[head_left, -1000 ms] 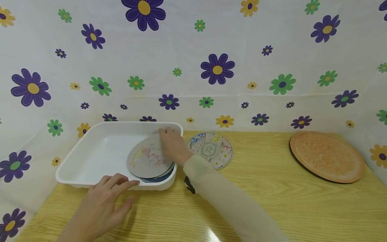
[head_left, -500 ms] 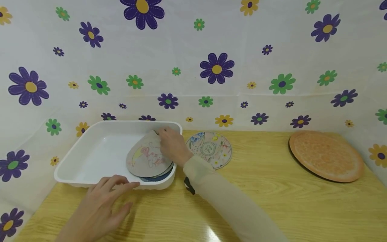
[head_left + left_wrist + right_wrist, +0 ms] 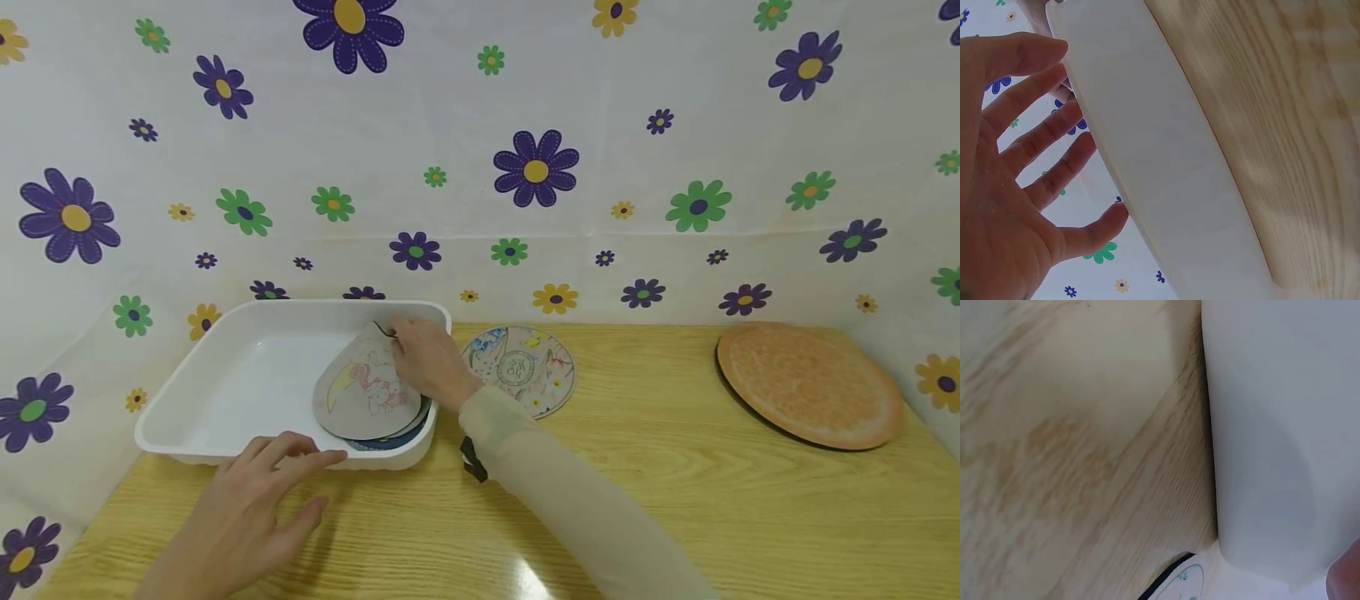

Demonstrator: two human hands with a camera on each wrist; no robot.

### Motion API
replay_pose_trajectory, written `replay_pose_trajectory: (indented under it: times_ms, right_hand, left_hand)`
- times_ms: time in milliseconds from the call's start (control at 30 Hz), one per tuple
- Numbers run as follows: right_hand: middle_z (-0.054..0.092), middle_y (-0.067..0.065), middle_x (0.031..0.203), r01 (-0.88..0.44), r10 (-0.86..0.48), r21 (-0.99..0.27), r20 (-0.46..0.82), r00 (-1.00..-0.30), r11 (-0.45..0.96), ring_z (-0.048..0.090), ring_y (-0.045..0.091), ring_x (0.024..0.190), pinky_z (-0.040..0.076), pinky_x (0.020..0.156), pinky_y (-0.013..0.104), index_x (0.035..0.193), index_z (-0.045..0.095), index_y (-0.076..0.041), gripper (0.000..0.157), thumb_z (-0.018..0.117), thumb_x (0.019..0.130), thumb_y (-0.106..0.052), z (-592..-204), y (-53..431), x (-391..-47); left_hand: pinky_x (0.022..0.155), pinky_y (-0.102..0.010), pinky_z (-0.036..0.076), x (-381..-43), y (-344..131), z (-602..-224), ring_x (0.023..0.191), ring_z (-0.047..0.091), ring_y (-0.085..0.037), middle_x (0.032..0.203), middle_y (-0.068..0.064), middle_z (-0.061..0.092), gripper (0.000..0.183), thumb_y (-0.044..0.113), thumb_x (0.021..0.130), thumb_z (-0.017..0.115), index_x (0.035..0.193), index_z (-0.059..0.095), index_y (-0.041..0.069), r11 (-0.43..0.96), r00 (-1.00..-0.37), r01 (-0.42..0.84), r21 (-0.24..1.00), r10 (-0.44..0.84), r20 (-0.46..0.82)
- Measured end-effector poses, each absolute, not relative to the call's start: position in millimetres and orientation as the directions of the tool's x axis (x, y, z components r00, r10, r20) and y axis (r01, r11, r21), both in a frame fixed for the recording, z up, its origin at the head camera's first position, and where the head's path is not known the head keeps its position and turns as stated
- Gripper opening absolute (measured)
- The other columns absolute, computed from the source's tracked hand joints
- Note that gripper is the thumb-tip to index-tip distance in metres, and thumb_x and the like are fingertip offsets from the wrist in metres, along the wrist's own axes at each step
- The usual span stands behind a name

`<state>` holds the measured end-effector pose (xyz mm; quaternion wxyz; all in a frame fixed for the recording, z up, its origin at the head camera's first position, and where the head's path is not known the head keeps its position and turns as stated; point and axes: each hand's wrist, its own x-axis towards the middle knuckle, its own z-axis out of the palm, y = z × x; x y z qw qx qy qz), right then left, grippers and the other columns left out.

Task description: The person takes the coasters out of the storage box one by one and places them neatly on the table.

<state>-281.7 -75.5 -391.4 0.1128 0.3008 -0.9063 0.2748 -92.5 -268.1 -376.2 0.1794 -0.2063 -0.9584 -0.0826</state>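
The white tub (image 3: 225,375) is the piece to steady first, since it would probably shift if a disc snagged on its wall. The left hand (image 3: 255,492) is well placed for that: its fingers, spread and relaxed, touch the tub's near rim without gripping it, and a light press would likely do. The right hand (image 3: 431,354), reaching into the tub's right end, pinches the edge of the moon-printed disc (image 3: 360,392), which lies in the tub's right part with its far edge bent up. A disc this bendy looks best peeled slowly, so that the dark blue disc (image 3: 390,440) and any others below stay down in the tub

Behind the tub hangs the flowered sheet (image 3: 570,92), which could limit reach on that side. The wooden surface (image 3: 750,517) runs under the tub and out to its right, crossed by the pale sleeve (image 3: 570,483). The orange disc (image 3: 810,387) lies well apart from the tub, far to its right. The flower-printed disc (image 3: 555,371) lies just beside the tub's right end, partly hidden by the right hand; the tub's raised right wall stands between it and the moon-printed disc
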Motion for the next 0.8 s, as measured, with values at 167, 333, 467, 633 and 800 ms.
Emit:
replay_pose_trajectory:
  times_ms: [167, 333, 467, 633, 800]
  right_hand:
    - [0.073, 0.007, 0.113, -0.626, -0.515, -0.417, 0.356, -0.78, 0.659, 0.063, 0.013, 0.089, 0.055, 0.086, 0.022, 0.123, 0.065, -0.008, 0.022, 0.055, 0.104, -0.01, -391.2, -74.6, -282.4]
    - [0.073, 0.008, 0.118, -0.627, -0.539, -0.429, 0.321, -0.779, 0.65, 0.063, 0.013, 0.092, 0.055, 0.09, 0.023, 0.127, 0.065, -0.007, 0.029, 0.057, 0.1, -0.007, -389.1, -73.3, -282.8]
    - [0.072, 0.009, 0.125, -0.609, -0.556, -0.505, 0.273, -0.785, 0.612, 0.063, 0.015, 0.097, 0.055, 0.098, 0.028, 0.13, 0.065, -0.006, 0.033, 0.055, 0.099, -0.005, -384.1, -69.3, -285.3]
    - [0.071, 0.011, 0.128, -0.56, -0.553, -0.62, 0.232, -0.8, 0.55, 0.066, 0.016, 0.103, 0.055, 0.096, 0.027, 0.132, 0.065, -0.005, 0.035, 0.053, 0.1, -0.003, -377.4, -61.8, -287.9]
    - [0.072, 0.011, 0.125, -0.455, -0.498, -0.763, 0.203, -0.843, 0.459, 0.071, 0.017, 0.103, 0.059, 0.082, 0.024, 0.132, 0.066, -0.006, 0.038, 0.054, 0.096, 0.001, -376.1, -56.1, -286.1]
  left_hand:
    - [0.071, -0.044, 0.051, -92.1, -267.8, -375.7, 0.095, 0.061, -0.017, 0.103, 0.01, 0.064, 0.043, 0.022, 0.075, 0.084, 0.115, 0.075, 0.033, 0.905, -0.853, 0.417, 0.081, 0.359, 0.378]
    - [0.071, -0.044, 0.051, -92.0, -267.9, -376.1, 0.095, 0.062, -0.018, 0.103, 0.011, 0.063, 0.042, 0.022, 0.075, 0.084, 0.115, 0.075, 0.033, 0.905, -0.852, 0.417, 0.078, 0.36, 0.38]
    - [0.071, -0.043, 0.052, -92.2, -268.6, -375.8, 0.094, 0.06, -0.016, 0.103, 0.01, 0.064, 0.042, 0.022, 0.076, 0.084, 0.115, 0.075, 0.033, 0.907, -0.856, 0.414, 0.08, 0.358, 0.374]
    - [0.072, -0.043, 0.052, -93.3, -269.1, -375.9, 0.093, 0.061, -0.016, 0.102, 0.01, 0.064, 0.042, 0.021, 0.075, 0.084, 0.115, 0.075, 0.032, 0.902, -0.848, 0.424, 0.081, 0.365, 0.384]
    - [0.074, -0.046, 0.053, -93.7, -269.0, -375.2, 0.095, 0.061, -0.019, 0.102, 0.008, 0.065, 0.039, 0.022, 0.078, 0.084, 0.115, 0.075, 0.033, 0.914, -0.879, 0.392, 0.104, 0.339, 0.337]
